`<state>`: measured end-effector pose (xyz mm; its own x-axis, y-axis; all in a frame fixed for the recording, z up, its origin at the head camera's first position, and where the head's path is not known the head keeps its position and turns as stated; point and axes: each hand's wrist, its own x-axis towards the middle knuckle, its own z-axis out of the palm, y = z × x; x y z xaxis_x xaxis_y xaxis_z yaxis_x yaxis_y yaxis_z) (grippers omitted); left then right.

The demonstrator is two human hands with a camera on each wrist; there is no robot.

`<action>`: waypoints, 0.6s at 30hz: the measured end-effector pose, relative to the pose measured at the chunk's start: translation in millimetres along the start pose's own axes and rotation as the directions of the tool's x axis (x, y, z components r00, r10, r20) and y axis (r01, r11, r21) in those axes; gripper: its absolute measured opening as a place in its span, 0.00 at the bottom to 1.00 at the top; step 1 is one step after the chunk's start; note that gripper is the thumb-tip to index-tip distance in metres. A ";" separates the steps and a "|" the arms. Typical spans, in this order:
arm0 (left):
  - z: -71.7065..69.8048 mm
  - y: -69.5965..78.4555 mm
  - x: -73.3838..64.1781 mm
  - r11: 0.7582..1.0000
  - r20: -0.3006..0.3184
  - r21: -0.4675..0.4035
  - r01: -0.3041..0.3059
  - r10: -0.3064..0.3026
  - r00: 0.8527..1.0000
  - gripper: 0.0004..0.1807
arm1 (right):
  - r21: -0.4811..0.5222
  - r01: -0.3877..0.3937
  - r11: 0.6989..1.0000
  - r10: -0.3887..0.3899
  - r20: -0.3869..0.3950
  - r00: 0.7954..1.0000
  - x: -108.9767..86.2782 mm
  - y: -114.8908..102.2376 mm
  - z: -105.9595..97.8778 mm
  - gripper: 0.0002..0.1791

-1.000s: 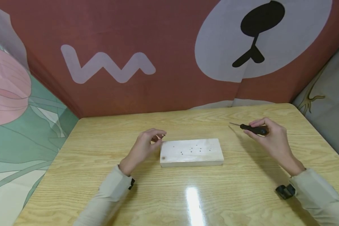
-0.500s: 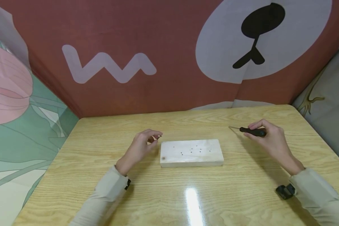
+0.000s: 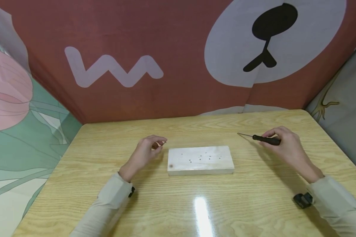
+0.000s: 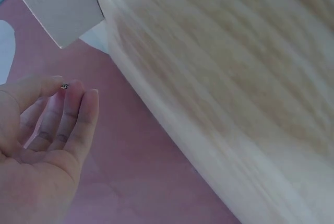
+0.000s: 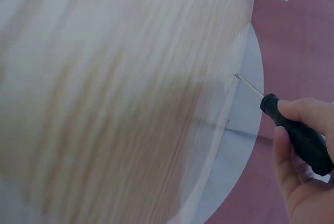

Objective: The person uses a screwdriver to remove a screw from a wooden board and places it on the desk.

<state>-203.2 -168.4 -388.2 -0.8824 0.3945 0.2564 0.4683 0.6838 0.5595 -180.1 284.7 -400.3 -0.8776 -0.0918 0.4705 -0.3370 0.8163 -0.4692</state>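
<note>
A pale wooden block [image 3: 200,161] with several small dark holes in its top lies flat on the table. Left of its far left corner, my left hand [image 3: 143,152] pinches a small metal screw [image 4: 64,86] between thumb and index fingertip. The hand is raised above the table, apart from the block. To the block's right, my right hand [image 3: 287,148] grips a screwdriver [image 3: 267,140] by its black handle. Its thin shaft points left, and the tip is close to the tabletop; whether it touches cannot be told.
The wood-grain table [image 3: 178,200] has a bright glare patch near its front. A red-brown printed cloth [image 3: 178,95] hangs along the far edge, with patterned cloths at both sides. A small black device [image 3: 303,200] sits at the right wrist.
My left hand has drawn left, away from the block's corner, with the screw still pinched. The screwdriver has turned slightly, its tip a little lower and further left. The block stays put.
</note>
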 end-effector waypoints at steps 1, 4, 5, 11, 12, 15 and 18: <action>0.1 -0.7 0.3 1.000 0.001 0.003 0.000 0.000 1.000 0.15 | -0.006 -0.002 1.000 0.002 0.008 1.000 -0.2 0.9 -0.6 0.12; 0.7 -1.9 1.6 1.000 0.006 0.016 0.002 -0.002 1.000 0.15 | -0.020 -0.030 0.999 0.031 0.048 0.998 -0.4 2.2 -3.1 0.11; 0.9 -2.1 2.0 1.000 0.010 0.020 0.005 -0.005 1.000 0.15 | -0.027 -0.045 0.999 0.047 0.066 0.997 -0.3 2.0 -4.1 0.11; 1.5 -7.4 3.1 0.997 0.047 0.044 0.069 -0.071 0.996 0.15 | -0.057 -0.106 0.993 0.115 0.180 0.977 2.0 3.8 -7.6 0.12; 1.2 -9.0 2.8 0.995 0.053 0.047 0.086 -0.088 0.995 0.15 | -0.060 -0.113 0.992 0.123 0.203 0.971 2.4 4.3 -7.6 0.12; 0.2 -14.5 2.5 0.991 0.068 0.061 0.116 -0.120 0.990 0.14 | -0.070 -0.132 0.989 0.146 0.265 0.953 3.1 5.7 -7.3 0.13; -0.9 -18.8 3.0 0.991 0.084 0.061 0.121 -0.126 0.988 0.14 | -0.073 -0.153 0.986 0.168 0.303 0.938 1.8 6.8 -7.6 0.14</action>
<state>-214.8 -180.7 -397.3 -0.9273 0.3556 0.1167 0.3601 0.7627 0.5372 -181.4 294.3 -396.9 -0.9831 -0.1221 0.1364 -0.1734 0.8599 -0.4800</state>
